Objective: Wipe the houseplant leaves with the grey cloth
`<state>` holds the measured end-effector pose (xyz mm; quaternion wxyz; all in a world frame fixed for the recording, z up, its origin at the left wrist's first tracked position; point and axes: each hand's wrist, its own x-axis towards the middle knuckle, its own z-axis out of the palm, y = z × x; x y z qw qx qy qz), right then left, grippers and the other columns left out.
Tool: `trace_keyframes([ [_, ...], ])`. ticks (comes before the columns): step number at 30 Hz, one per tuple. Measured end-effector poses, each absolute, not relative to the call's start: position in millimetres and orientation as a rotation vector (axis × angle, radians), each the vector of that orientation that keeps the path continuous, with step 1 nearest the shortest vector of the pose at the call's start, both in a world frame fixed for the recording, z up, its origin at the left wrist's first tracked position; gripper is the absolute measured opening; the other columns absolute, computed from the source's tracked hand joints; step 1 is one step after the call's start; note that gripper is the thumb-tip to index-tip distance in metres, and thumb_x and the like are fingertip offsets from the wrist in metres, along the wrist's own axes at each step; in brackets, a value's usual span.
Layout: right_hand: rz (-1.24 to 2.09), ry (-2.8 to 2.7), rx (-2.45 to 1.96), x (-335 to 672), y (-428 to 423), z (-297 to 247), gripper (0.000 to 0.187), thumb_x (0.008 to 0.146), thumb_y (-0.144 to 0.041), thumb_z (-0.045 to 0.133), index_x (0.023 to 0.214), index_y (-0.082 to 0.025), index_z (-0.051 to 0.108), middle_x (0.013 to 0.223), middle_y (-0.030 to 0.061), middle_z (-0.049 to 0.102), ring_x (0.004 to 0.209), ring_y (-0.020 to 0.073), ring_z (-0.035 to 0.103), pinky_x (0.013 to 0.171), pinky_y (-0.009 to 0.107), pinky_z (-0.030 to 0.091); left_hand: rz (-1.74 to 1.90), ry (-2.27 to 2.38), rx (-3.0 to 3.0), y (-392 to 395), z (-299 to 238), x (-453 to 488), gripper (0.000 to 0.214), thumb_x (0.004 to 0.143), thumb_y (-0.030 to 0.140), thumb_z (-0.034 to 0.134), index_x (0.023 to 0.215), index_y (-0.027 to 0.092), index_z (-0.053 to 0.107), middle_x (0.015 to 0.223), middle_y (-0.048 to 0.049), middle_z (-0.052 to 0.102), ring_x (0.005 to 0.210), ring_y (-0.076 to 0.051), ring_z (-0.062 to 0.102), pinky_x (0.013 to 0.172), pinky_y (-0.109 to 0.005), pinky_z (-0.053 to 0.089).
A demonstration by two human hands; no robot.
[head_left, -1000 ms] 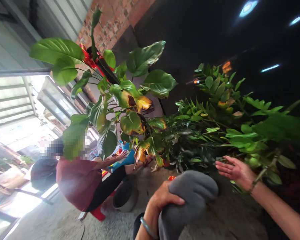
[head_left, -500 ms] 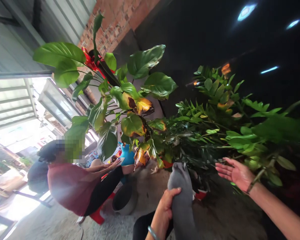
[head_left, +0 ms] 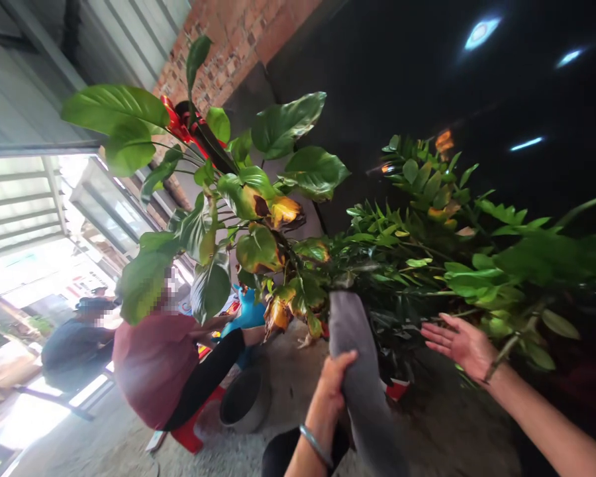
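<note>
My left hand (head_left: 334,381) is closed around a long grey piece of cloth (head_left: 360,391), thumb lying across its face. The cloth stands up out of the fist and widens below it toward the bottom of the view; whether it is a sock or a sleeve I cannot tell. My right hand (head_left: 459,346) is held out palm up with fingers spread and nothing in it. A thin plant stem (head_left: 511,343) crosses in front of my right wrist. Beyond both hands stand leafy green plants (head_left: 417,252).
A large potted plant (head_left: 258,248) with browned leaves stands ahead. At left, a person in a red shirt (head_left: 153,364) sits on a red stool (head_left: 191,430), with another person in dark clothes (head_left: 77,348) behind. A dark bucket (head_left: 246,401) stands on the floor. A dark glossy panel (head_left: 427,79) rises behind.
The grey cloth's upper end has risen and straightened as my left hand lifts slightly. My right hand stays spread. The seated person in red has leaned forward, and the person behind shows more.
</note>
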<state>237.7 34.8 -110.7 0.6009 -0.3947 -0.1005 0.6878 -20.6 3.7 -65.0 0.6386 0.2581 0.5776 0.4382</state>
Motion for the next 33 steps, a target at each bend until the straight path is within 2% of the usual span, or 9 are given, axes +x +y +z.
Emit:
trace_keyframes([
  [3,1.591,-0.226,-0.942,238.1,33.1,-106.4,0.018,0.074,-0.016,0.059,0.087,-0.027,0.052,0.065,0.0057,0.076,0.064,0.0261,0.074,0.065,0.039,0.058,0.858,1.226,0.652,-23.2,-109.3,-23.7,0.043,0.046,0.016,0.077,0.087,0.005,0.072,0.068,-0.0114,0.073,0.068,-0.028,0.069,0.073,-0.038,0.053],
  [6,1.582,-0.227,-0.940,240.0,30.9,-101.4,0.015,0.077,-0.015,0.057,0.086,-0.027,0.052,0.064,0.0062,0.076,0.062,0.0256,0.073,0.061,0.037,0.058,0.912,1.094,0.622,-36.0,-112.2,-52.9,0.056,0.044,0.014,0.075,0.100,0.007,0.071,0.075,-0.0111,0.075,0.075,-0.031,0.071,0.077,-0.040,0.053],
  [12,1.628,-0.230,-0.907,239.2,30.2,-98.9,0.015,0.078,-0.017,0.054,0.087,-0.029,0.053,0.066,0.0061,0.077,0.066,0.0263,0.074,0.064,0.037,0.058,1.234,1.070,0.402,7.9,-30.1,-87.4,0.029,0.067,0.021,0.068,0.095,0.011,0.068,0.059,-0.0027,0.069,0.053,-0.019,0.065,0.066,-0.032,0.054],
  [16,1.593,-0.235,-0.918,234.9,30.3,-98.9,0.021,0.077,-0.017,0.055,0.094,-0.028,0.053,0.065,0.0054,0.076,0.066,0.0273,0.074,0.064,0.038,0.058,1.181,1.237,0.318,19.7,-29.0,-41.5,0.025,0.078,0.025,0.063,0.097,0.008,0.066,0.055,-0.0033,0.067,0.049,-0.018,0.061,0.066,-0.030,0.053],
  [20,1.573,-0.231,-0.929,236.0,30.7,-101.9,0.021,0.077,-0.015,0.057,0.095,-0.026,0.053,0.064,0.0061,0.076,0.063,0.0260,0.074,0.060,0.036,0.058,0.801,1.318,0.369,-16.3,-81.8,-15.0,0.026,0.069,0.020,0.065,0.091,0.006,0.068,0.053,-0.0056,0.067,0.050,-0.021,0.062,0.063,-0.033,0.053],
  [24,1.602,-0.256,-0.925,241.9,31.8,-104.1,0.025,0.078,-0.017,0.056,0.102,-0.026,0.055,0.066,0.0066,0.077,0.068,0.0276,0.075,0.065,0.039,0.058,0.890,1.100,0.497,-36.0,-84.1,-47.4,0.044,0.049,0.014,0.067,0.092,0.010,0.069,0.065,-0.0069,0.072,0.062,-0.026,0.068,0.066,-0.035,0.052],
  [26,1.623,-0.249,-0.924,242.9,31.7,-102.7,0.022,0.080,-0.016,0.053,0.100,-0.028,0.055,0.067,0.0067,0.077,0.068,0.0276,0.075,0.066,0.040,0.058,0.955,1.053,0.496,-25.2,-58.0,-67.7,0.033,0.051,0.018,0.067,0.083,0.011,0.069,0.063,-0.0078,0.072,0.058,-0.025,0.066,0.063,-0.034,0.052],
  [29,1.625,-0.221,-0.907,239.9,30.8,-100.2,0.016,0.080,-0.015,0.054,0.090,-0.028,0.056,0.067,0.0075,0.077,0.065,0.0273,0.074,0.065,0.039,0.058,1.285,1.014,0.439,4.2,-18.2,-74.2,0.011,0.060,0.025,0.065,0.068,0.017,0.065,0.053,-0.0021,0.066,0.047,-0.018,0.059,0.061,-0.032,0.052],
  [33,1.553,-0.223,-0.904,234.2,30.6,-102.1,0.015,0.079,-0.016,0.057,0.090,-0.026,0.058,0.066,0.0077,0.077,0.066,0.0285,0.074,0.065,0.041,0.057,1.268,1.171,0.315,19.0,-21.0,-35.9,0.011,0.068,0.028,0.067,0.069,0.018,0.062,0.052,-0.0011,0.065,0.047,-0.017,0.059,0.058,-0.030,0.052],
])
